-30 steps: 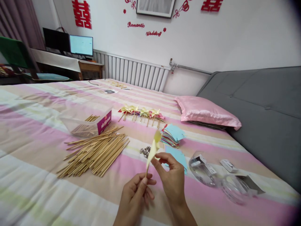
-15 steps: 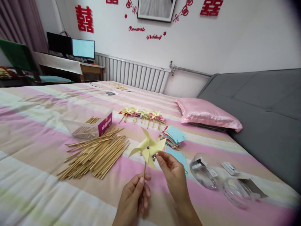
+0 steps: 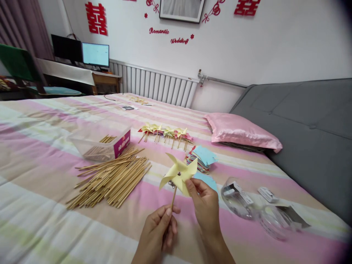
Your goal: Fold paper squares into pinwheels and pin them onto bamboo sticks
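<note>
A pale yellow paper pinwheel [image 3: 180, 174] with a dark pin at its centre stands upright on a thin wooden stick [image 3: 173, 198]. My left hand [image 3: 161, 227] is closed around the lower part of that stick. At the pinwheel's right side, my right hand [image 3: 205, 201] pinches a blade between thumb and fingers. Small shiny metal pieces [image 3: 172, 184] show behind the blades; I cannot make out exactly what they are. Left of my hands lies a loose pile of wooden sticks [image 3: 112, 181].
A clear plastic box [image 3: 90, 150] holds more sticks. Several finished pinwheels [image 3: 165, 134] lie in a row beyond. Stacked coloured paper pieces [image 3: 205, 156] and a clear round container [image 3: 236, 198] lie to the right. A pink pillow [image 3: 242, 130] rests by the grey headboard [image 3: 302, 113].
The pinwheel has shifted slightly right and down, and its blades have turned. My right thumb and fingers now grip a blade's edge; my left hand still holds the stick.
</note>
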A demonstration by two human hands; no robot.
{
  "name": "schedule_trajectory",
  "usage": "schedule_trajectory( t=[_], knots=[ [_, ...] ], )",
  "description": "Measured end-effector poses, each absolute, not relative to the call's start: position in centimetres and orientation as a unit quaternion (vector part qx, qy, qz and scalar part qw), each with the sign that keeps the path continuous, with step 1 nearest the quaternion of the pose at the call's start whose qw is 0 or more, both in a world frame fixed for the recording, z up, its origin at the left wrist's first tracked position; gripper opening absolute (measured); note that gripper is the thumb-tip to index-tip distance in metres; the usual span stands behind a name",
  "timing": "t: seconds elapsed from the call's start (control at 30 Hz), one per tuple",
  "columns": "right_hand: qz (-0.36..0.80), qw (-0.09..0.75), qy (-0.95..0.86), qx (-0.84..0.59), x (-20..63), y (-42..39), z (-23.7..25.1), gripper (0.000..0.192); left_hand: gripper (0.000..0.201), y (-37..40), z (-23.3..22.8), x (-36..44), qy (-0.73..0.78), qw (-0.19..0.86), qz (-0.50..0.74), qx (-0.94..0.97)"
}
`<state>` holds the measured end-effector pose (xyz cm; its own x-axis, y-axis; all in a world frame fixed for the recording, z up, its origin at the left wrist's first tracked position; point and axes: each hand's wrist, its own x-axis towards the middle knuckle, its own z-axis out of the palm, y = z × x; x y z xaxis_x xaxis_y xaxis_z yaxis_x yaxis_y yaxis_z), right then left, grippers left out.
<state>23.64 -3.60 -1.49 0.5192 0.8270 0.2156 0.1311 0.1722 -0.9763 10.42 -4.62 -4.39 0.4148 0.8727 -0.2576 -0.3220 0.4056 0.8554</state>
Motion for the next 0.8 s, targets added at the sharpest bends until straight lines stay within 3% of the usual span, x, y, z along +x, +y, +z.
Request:
schedule_trajectory(
  t=[0.37, 0.8],
  knots=[
    [0.446, 0.633, -0.364, -0.518, 22.94, -3.84, -0.52, 0.043, 0.036, -4.69, -3.76, 10.20, 0.374, 0.727, 0.431, 0.382],
    [0.367, 0.703, -0.299, -0.531, 23.41, -3.65, -0.81, 0.044, 0.040, -4.58, -3.99, 10.22, 0.374, 0.731, 0.418, 0.390]
  ],
)
